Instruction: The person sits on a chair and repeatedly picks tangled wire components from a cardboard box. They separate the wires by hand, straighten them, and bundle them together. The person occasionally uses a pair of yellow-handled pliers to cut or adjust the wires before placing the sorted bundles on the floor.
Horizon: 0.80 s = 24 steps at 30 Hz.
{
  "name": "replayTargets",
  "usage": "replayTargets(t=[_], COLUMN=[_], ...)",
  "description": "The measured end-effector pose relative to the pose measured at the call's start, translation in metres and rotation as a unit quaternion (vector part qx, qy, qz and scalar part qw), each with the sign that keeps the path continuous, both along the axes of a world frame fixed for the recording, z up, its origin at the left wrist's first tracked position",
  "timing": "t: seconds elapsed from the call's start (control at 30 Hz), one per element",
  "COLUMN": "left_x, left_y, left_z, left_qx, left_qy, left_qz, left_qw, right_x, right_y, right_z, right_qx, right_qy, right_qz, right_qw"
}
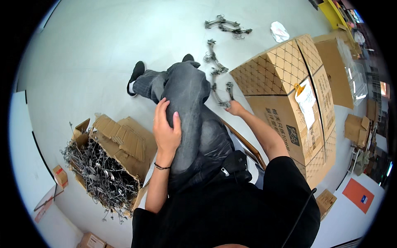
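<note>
A: In the head view, where are the hands?
B: Well apart. The left hand point(166, 133) lies loosely spread on the grey trouser leg point(188, 107), gripping nothing; the right hand point(235, 108) reaches down beside the tall carton point(269, 111) to a wire bundle point(223, 103) on the floor point(91, 70). Whether its fingers close on it, I cannot tell.
A: How far along does it look?
B: Partway, I'd judge: other dark bundles point(211, 51) lie in a loose trail, while the open carton point(134, 130) at left is heaped with tangled wires point(103, 173), so plenty seems left.
</note>
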<state>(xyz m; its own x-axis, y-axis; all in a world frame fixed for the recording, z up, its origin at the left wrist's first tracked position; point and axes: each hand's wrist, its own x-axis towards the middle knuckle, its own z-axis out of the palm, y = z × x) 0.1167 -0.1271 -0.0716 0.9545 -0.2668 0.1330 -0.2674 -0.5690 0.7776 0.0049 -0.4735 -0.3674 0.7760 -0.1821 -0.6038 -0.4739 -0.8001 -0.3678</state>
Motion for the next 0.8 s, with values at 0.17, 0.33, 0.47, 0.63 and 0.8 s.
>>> replayTargets(t=[0.17,0.33,0.47,0.63,0.8], left_x=[-0.001,-0.002,-0.004,-0.006,-0.008], left_y=[-0.002,-0.001,-0.001,0.003,0.013], left_z=[-0.003,-0.002,-0.003,-0.001,0.002], left_qx=[0.006,0.002,-0.007,-0.003,0.005], left_qy=[-0.020,-0.021,-0.015,-0.015,-0.017], left_qz=[0.002,-0.005,-0.014,-0.017,-0.016], left_qw=[1.000,1.000,1.000,1.000,1.000], right_x=[0.011,0.016,-0.010,-0.033,-0.026], right_y=[-0.002,-0.072,-0.161,-0.204,-0.205], right_z=[0.100,0.226,0.271,0.265,0.256], right_qx=[-0.057,-0.229,-0.411,-0.438,-0.332], right_qy=[-0.117,-0.401,-0.358,-0.194,-0.260], right_qz=[0.000,-0.057,-0.142,-0.135,-0.272], right_qw=[0.991,0.885,0.826,0.867,0.865])
